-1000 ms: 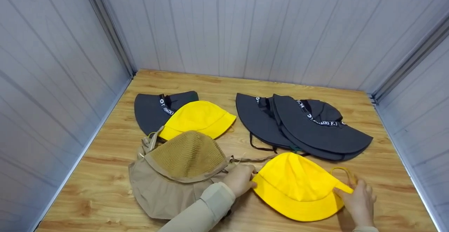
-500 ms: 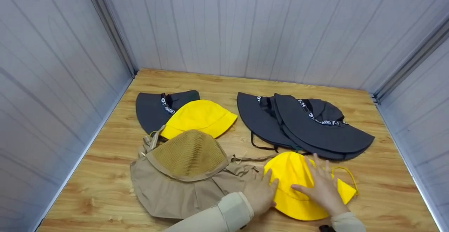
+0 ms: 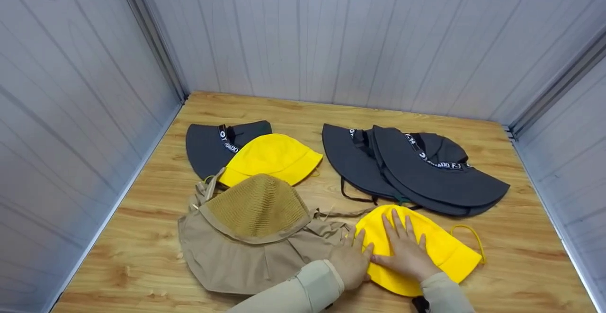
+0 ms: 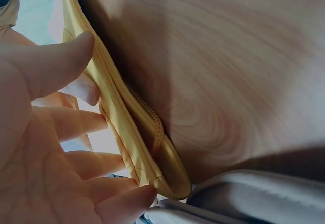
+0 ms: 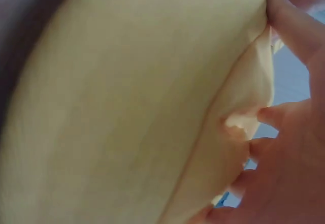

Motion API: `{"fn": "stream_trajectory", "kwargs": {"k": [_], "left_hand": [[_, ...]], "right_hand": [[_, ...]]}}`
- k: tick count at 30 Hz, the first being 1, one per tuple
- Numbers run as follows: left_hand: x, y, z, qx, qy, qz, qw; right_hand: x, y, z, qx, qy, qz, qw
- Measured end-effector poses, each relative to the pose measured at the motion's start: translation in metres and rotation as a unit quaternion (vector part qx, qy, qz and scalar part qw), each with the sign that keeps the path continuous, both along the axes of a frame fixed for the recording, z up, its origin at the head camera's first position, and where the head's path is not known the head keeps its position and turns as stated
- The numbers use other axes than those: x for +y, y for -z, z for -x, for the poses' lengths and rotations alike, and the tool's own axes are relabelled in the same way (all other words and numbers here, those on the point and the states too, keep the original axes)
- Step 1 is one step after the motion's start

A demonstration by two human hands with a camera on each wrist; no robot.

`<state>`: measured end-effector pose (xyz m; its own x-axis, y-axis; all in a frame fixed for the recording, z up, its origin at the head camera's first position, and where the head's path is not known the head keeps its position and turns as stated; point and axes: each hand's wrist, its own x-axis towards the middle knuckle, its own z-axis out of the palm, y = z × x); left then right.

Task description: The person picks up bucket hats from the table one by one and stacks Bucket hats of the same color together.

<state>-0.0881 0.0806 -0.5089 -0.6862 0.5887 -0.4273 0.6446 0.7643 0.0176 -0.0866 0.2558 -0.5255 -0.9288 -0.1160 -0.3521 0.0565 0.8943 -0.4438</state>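
Observation:
A yellow bucket hat (image 3: pixel 457 256) lies at the front right in the head view, its chin cord looping out at the right. My right hand (image 3: pixel 407 251) rests on its crown, fingers spread. At the hat's left edge is my left hand (image 3: pixel 351 258), its fingers fairly straight and the thumb near the right thumb. The left wrist view shows the hat's folded edge (image 4: pixel 134 132) against the left fingertips, with a braided cord along it. In the right wrist view, the fingertips touch the yellow cloth (image 5: pixel 127 92), which dents near them.
Left of the hands lies a tan hat (image 3: pixel 251 263) with a mesh crown. Behind it, a second yellow hat (image 3: pixel 270 156) overlaps a dark grey hat (image 3: pixel 203 149). Overlapping dark grey wide-brimmed hats (image 3: pixel 435 180) lie at the back right. Panel walls (image 3: pixel 331 38) border the wooden table (image 3: pixel 123 256).
The right hand has let go of the hat's right brim and moved left onto the crown. My left hand has released its grip on the left edge and stretched its fingers against it.

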Motion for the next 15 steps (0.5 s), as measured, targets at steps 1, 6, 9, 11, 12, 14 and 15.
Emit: {"fn": "stream_trajectory", "kwargs": {"k": [1,6,9,11,12,14,15], "left_hand": [[0.0,0.0,0.0,0.0,0.0,0.0,1.0],[-0.001,0.0,0.003,-0.004,0.006,-0.016,0.9998],[-0.005,-0.004,0.008,-0.043,-0.003,-0.067,0.9968],[-0.009,-0.009,0.015,-0.082,-0.024,-0.119,0.9892],[-0.012,-0.012,0.019,-0.097,-0.036,-0.146,0.9838],[-0.021,-0.021,0.028,-0.109,-0.072,-0.202,0.9706],[-0.026,-0.026,0.033,-0.106,-0.095,-0.226,0.9637]], "right_hand": [[-0.001,0.001,0.001,-0.006,-0.001,0.0,1.0],[-0.001,0.007,0.004,-0.03,-0.01,0.012,0.9994],[0.0,0.009,0.005,-0.044,-0.013,0.021,0.9987],[0.002,0.011,0.006,-0.054,-0.014,0.025,0.9981],[0.003,0.011,0.006,-0.06,-0.014,0.027,0.9977],[0.004,0.012,0.006,-0.07,-0.015,0.031,0.9969],[0.005,0.012,0.005,-0.074,-0.015,0.033,0.9966]]}}
